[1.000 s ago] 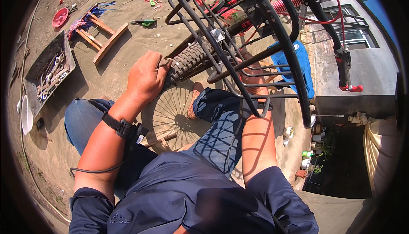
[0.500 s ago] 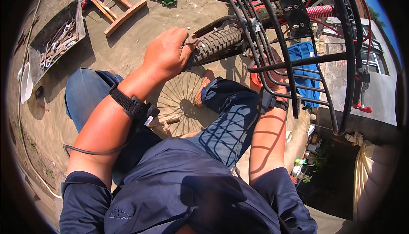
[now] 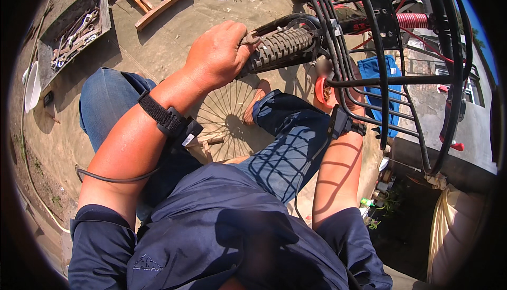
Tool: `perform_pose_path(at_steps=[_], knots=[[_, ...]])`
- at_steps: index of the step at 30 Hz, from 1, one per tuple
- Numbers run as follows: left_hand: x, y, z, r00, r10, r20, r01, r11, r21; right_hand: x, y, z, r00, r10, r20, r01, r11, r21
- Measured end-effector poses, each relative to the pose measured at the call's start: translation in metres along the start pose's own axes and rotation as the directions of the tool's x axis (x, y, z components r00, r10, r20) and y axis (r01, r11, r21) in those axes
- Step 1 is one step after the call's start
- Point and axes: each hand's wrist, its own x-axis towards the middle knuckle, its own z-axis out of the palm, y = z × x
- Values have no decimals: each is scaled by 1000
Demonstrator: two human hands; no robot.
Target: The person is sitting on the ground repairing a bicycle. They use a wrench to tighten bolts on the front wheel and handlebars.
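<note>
- The bicycle (image 3: pixel 359 27), running beyond and right of the tyre: heavy and stiff, I judge, and best steadied by its frame.
- The black rack (image 3: pixel 406 80), right of the tyre: rigid bars, hard to bend, easy to hook fingers around.
- The knobbed tyre (image 3: pixel 282 47) itself, in front of me: firm rubber, likely grippy rather than slippery; I'd hold it across the tread.
- My right hand (image 3: pixel 356 73), right of the tyre behind the bars — I cannot tell whether it is spread or pinching anything.
- My left hand (image 3: pixel 219 52), at the tyre's left end: fingers curled tight, no gap showing.
- The metal tool (image 3: pixel 250 39) in that fist, poking out against the tyre's edge — perhaps a spanner; hard, not fragile.
</note>
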Motion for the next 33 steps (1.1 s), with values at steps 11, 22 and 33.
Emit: perform_pose_path(at_steps=[11, 22, 33], knots=[[-1, 0, 1, 998, 42, -40, -42, 999, -20, 3, 8, 15, 999, -41, -31, 36, 990, -140], [0, 0, 1, 998, 41, -41, -43, 999, -33, 7, 14, 23, 995, -85, -56, 67, 959, -275], [-3, 4, -3, 997, 44, -59, -40, 997, 73, -6, 7, 27, 974, -213, -72, 177, 922, -344]])
